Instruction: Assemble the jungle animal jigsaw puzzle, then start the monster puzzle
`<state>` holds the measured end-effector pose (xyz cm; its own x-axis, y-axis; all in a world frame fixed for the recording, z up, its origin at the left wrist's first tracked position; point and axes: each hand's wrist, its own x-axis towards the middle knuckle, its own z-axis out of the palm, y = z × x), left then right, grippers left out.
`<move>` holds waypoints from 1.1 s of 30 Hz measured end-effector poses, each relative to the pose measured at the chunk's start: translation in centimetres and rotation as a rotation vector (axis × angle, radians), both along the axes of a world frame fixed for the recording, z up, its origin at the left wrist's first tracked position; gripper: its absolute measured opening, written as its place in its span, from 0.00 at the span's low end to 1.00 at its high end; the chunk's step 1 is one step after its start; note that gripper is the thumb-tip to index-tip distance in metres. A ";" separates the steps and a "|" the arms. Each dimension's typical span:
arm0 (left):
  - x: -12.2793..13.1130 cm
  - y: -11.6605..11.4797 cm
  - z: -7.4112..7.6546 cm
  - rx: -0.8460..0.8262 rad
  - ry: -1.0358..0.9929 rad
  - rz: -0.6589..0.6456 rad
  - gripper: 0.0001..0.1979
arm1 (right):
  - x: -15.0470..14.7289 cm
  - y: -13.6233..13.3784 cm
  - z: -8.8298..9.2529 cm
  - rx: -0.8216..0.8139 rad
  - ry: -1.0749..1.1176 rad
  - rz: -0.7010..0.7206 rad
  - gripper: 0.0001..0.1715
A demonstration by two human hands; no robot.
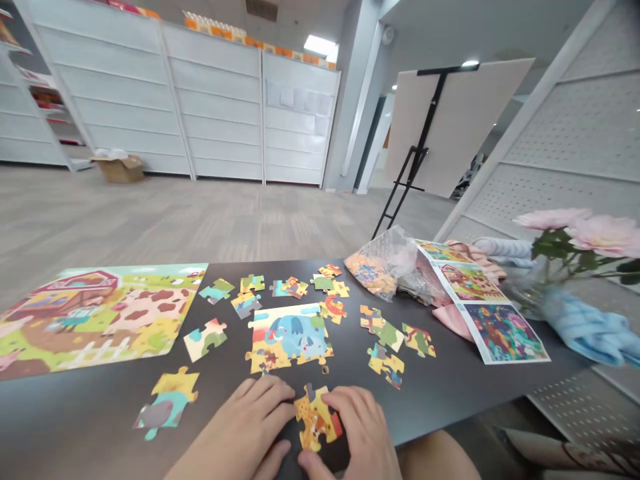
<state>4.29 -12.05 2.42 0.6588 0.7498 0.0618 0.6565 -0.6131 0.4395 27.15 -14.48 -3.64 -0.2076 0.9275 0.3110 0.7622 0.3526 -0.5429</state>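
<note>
the flat, yellow, orange-spotted puzzle part (pixel 311 419) lies on the flat black table (pixel 440 393), between your hands. your right hand (pixel 361 427) holds its edges with bent fingers and thumb. your left hand (pixel 257 421), loosely bent with fingers apart, rests just beside it.

Smooth cardboard puzzle pieces (pixel 311 420)

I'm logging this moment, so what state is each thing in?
Left hand: open, beside the spotted puzzle part
Right hand: gripping the spotted puzzle part
Spotted puzzle part: between both hands
Elephant section: joined, edge knobs exposed
Other puzzle pieces: scattered, some joined
Farm picture: lying flat
Clear bag: crumpled
Printed sheet: picture side up
Flowers: open
Cardboard box: open
Ceiling light: lit
</note>
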 end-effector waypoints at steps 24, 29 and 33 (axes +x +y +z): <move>-8.4 1.1 -4.7 -0.090 0.089 0.159 0.33 | 3.2 1.2 4.0 -0.093 0.037 0.269 0.31; -7.5 0.8 -3.2 -0.196 0.122 0.238 0.31 | 8.3 2.2 1.6 0.178 -0.075 -0.183 0.15; -6.5 0.9 0.3 -0.271 0.161 0.282 0.21 | 11.7 2.4 -0.2 0.284 -0.188 -0.221 0.14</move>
